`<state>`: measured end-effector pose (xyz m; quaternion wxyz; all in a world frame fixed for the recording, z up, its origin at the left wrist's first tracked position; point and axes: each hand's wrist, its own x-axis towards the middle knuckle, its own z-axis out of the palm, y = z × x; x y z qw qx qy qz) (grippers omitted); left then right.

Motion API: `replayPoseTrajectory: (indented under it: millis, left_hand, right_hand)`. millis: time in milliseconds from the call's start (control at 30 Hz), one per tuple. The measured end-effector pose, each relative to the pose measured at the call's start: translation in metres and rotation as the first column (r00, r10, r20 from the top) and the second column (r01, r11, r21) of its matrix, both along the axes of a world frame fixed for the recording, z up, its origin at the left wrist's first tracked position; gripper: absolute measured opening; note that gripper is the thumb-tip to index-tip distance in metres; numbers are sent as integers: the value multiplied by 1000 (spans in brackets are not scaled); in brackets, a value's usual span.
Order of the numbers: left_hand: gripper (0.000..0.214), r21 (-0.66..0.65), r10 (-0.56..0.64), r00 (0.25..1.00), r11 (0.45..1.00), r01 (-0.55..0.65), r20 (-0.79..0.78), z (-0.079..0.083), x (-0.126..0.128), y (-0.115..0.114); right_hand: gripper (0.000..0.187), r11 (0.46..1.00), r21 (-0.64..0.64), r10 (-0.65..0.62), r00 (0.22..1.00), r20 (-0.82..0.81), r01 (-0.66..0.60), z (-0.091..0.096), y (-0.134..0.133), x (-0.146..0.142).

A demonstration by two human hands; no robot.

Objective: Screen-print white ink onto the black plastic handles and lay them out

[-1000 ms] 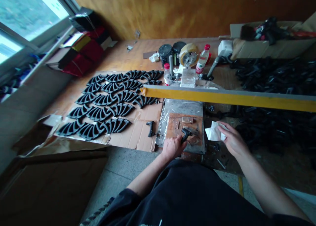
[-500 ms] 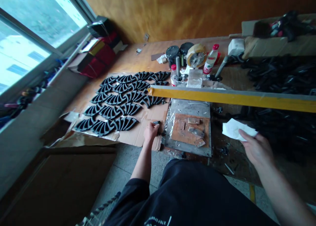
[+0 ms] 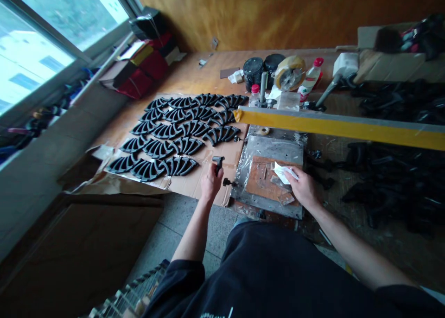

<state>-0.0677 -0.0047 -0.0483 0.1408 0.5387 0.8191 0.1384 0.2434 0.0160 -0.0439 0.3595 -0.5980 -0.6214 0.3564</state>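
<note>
In the head view, the left hand [image 3: 210, 184] has its fingers clamped on the lower end of a black handle-like part [image 3: 218, 160], raised above the cardboard [image 3: 187, 183]; this grip seems meant to leave the wider end exposed. The right hand [image 3: 303, 187] pinches a folded white sheet [image 3: 281, 173] over the brown board [image 3: 255, 179], leaving much of it free. Similar black pieces [image 3: 148, 169] nest in rows, probably to save room. A scuffed metal plate [image 3: 278, 146] lies under the board, on a wooden bench [image 3: 198, 77] between a window [image 3: 90, 16] and a dark heap [image 3: 392, 179].
</note>
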Motion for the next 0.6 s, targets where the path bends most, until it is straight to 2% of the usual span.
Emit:
replayPoseTrajectory:
  millis: [67,133,200,300,433,500,600]
  left_hand:
    - [23,21,-177,983,984,176,51,6,21,-25]
    - [19,27,-341,934,940,341,105,5,44,-48]
    - [16,31,-412,903,911,411,123,-2,62,-64]
    - [12,27,-404,904,914,405,136,-14,73,-72]
    - [13,50,-405,898,914,403,168,-20,71,-69]
    - [14,54,-400,898,916,397,185,-19,70,-68]
    - [13,33,-379,905,924,380,195,-17,70,-68]
  right_hand:
    - [30,995,46,83,996,44,-85,1,0,-13]
    - [30,976,100,182,979,95,-191,1,0,-27]
    - [36,936,170,289,948,132,-309,-2,0,-42]
    - [47,834,231,466,863,193,-502,-16,-3,-65]
    - [53,673,193,647,695,315,-714,-41,-15,-76]
    - [55,650,184,665,668,334,-738,-49,-23,-69]
    - [56,655,185,661,674,329,-733,-48,-33,-54]
